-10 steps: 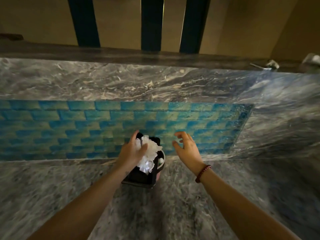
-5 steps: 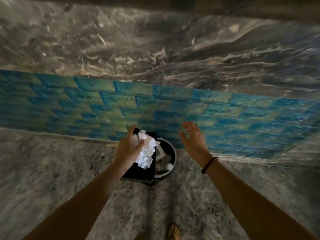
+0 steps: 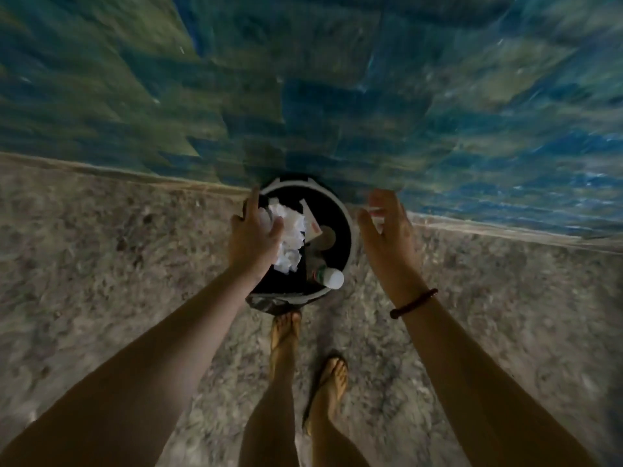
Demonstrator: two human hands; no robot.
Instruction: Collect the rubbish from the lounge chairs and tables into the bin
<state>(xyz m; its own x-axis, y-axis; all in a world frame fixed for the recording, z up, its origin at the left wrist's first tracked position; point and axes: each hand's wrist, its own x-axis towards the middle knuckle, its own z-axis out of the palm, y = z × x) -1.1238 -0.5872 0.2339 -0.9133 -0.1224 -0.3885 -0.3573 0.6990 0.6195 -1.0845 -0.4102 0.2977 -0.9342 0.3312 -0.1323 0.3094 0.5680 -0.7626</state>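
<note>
A round bin with a pale rim and a black liner stands on the floor against the wall. My left hand is over its left side, shut on a wad of crumpled white paper that hangs above the opening. Inside the bin lie a white-capped bottle and a pale carton or card. My right hand hovers just right of the rim, fingers apart, with something small and pale at the fingertips that blur keeps me from identifying.
The blue-green tiled wall rises directly behind the bin. Speckled grey stone floor spreads to both sides. My two bare feet stand just in front of the bin.
The view has tilted down until the bin is seen from above and my feet show. Both hands have stayed over the bin, the left still holding the paper.
</note>
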